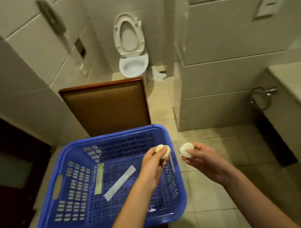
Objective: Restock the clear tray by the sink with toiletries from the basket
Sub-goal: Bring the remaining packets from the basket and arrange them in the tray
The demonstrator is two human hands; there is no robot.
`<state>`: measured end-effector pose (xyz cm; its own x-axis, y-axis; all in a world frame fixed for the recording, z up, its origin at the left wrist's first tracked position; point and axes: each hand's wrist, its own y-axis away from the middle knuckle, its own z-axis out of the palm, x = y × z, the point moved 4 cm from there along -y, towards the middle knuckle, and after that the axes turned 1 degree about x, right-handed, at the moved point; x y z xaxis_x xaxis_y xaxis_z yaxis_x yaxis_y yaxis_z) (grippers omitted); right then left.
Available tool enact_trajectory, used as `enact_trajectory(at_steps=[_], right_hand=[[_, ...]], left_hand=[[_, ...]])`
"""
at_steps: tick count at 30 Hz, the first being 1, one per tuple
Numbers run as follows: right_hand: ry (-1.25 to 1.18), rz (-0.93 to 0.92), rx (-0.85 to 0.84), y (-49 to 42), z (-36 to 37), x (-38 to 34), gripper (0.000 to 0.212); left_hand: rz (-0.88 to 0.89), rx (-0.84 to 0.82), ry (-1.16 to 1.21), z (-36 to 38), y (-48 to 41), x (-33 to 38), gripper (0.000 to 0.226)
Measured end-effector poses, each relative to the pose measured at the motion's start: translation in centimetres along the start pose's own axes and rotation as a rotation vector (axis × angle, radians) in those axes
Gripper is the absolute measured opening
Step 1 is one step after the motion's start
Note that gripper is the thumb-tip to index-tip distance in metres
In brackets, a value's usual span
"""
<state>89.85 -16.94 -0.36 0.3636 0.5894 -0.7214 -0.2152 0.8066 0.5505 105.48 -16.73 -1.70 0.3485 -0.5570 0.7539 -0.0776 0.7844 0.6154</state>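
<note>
Hands each carried one toiletry, both lifted clear of the basket floor. Left hand (153,165) pinched a round white toiletry (164,152) in its fingers above the far right corner of the blue basket (50,170). Right hand (205,159) gripped a second round toiletry (186,150) just outside the basket's right rim, over the tiled floor (210,206).

Judgement: one piece per hand, so that both could reach the clear tray in a single trip. Tray was not in view; possibly on the surface (289,80) at the right, unconfirmed.

Both pieces were discs with no long axis. The second showed its printed flat face up; the first was partly hidden by fingers.

Remaining in basket:
- long white sachet (120,182), axis diagonal from near left toward far right corner
- yellowish packet (99,178) by the left wall, axis running near to far
</note>
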Motion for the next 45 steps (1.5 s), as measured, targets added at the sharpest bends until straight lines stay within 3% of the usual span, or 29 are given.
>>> enact_trajectory(at_steps=[8,17,27,31,39,45], right_hand=[[-0.171,-0.214,0.232,13.2,-19.3,-4.1,0.016],[-0.644,-0.395,0.680,27.9,-37.1,-2.1,0.014],[-1.000,-0.541,0.962,35.6,-48.6,-0.7,0.002],[-1.037,-0.574,1.125,37.3,-53.6,-1.1,0.023],[-1.244,-0.670,1.403,41.8,-61.2,-0.6,0.022],[-1.379,-0.712,1.549,45.1,-64.0,2.6,0.032]], left_hand=[[-0.077,-0.247,0.032,20.2,7.0,-9.0,0.009],[-0.256,-0.561,-0.291,38.2,15.0,-20.7,0.004],[-0.365,-0.826,-0.614,52.5,17.2,-29.1,0.004],[-0.386,-0.962,-0.778,59.0,17.2,-32.0,0.012],[-0.309,-1.312,-1.147,71.0,17.9,-37.1,0.008],[-0.388,-1.363,-1.290,74.7,20.2,-43.7,0.022]])
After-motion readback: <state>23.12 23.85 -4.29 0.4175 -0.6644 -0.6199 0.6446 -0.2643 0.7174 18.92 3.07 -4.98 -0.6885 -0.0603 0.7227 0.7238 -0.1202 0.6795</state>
